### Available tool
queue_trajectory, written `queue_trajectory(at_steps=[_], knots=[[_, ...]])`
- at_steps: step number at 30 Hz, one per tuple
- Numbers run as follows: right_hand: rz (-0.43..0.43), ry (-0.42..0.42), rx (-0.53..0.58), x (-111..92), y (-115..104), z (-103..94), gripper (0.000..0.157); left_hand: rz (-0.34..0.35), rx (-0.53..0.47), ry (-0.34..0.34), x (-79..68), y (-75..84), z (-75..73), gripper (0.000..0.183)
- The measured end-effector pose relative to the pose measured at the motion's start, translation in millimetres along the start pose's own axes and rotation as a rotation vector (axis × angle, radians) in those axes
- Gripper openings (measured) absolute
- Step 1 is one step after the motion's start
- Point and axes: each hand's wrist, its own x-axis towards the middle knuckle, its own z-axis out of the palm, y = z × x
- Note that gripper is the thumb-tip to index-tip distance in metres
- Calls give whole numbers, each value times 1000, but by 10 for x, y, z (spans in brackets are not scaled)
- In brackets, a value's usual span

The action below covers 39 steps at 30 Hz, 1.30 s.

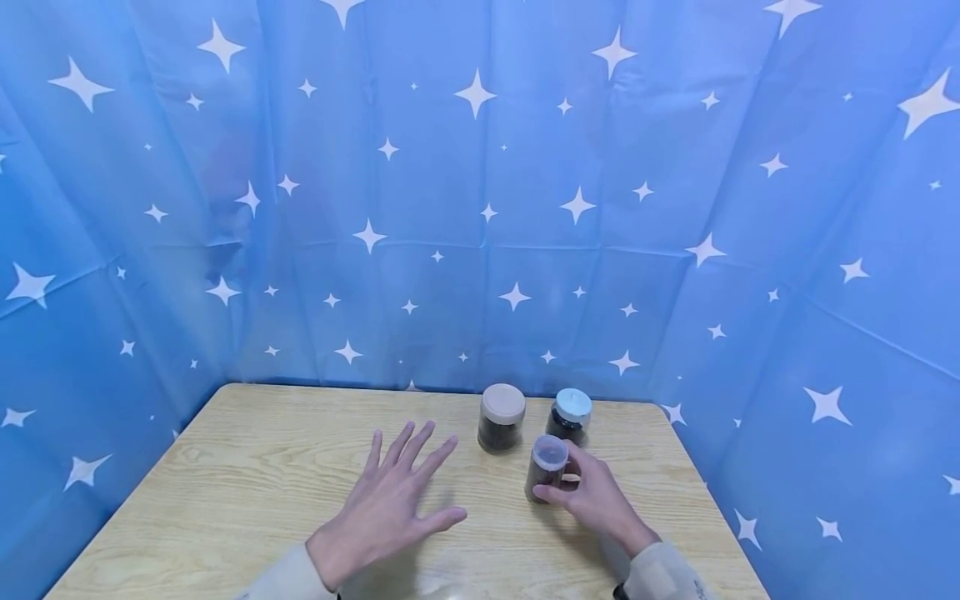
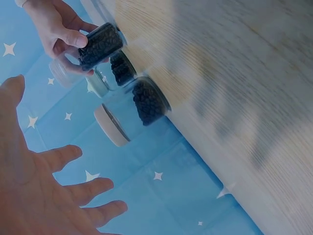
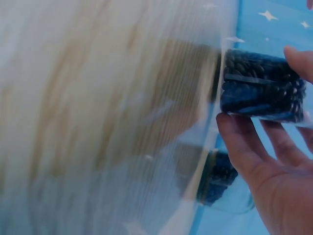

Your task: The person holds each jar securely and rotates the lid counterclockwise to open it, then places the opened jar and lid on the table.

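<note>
My right hand (image 1: 600,498) grips a slim clear jar (image 1: 543,478) with a pale lid, thumb on one side and fingers round the other. Dark bean-like pieces fill much of this jar (image 3: 261,87), as the right wrist view shows. Behind it stand a wider jar (image 1: 500,423) with a pinkish lid and another jar (image 1: 573,408) with a light blue lid, both part-filled with dark pieces. To the left, my left hand (image 1: 390,504) hovers over the table, fingers spread, holding nothing. In the left wrist view its fingers (image 2: 95,191) point toward the pink-lidded jar (image 2: 149,103).
A light wood-grain table (image 1: 247,467) lies under both hands. Along its back and sides hangs a blue curtain (image 1: 420,192) with white stars. The two standing jars are close to the table's back edge, right of the middle.
</note>
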Motion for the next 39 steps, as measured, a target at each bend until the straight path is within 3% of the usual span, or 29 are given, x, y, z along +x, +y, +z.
queue_trajectory(at_steps=[10, 26, 39], knots=[[-47, -5, 1, -32, -52, 25, 59, 12, -39, -5, 45, 107, 5, 91], [-151, -59, 19, -81, -146, 77, 65, 45, -57, 0, 96, 206, 19, 90], [-159, -82, 35, -114, -204, 144, 65, 86, -39, 32, 136, 278, 27, 90]])
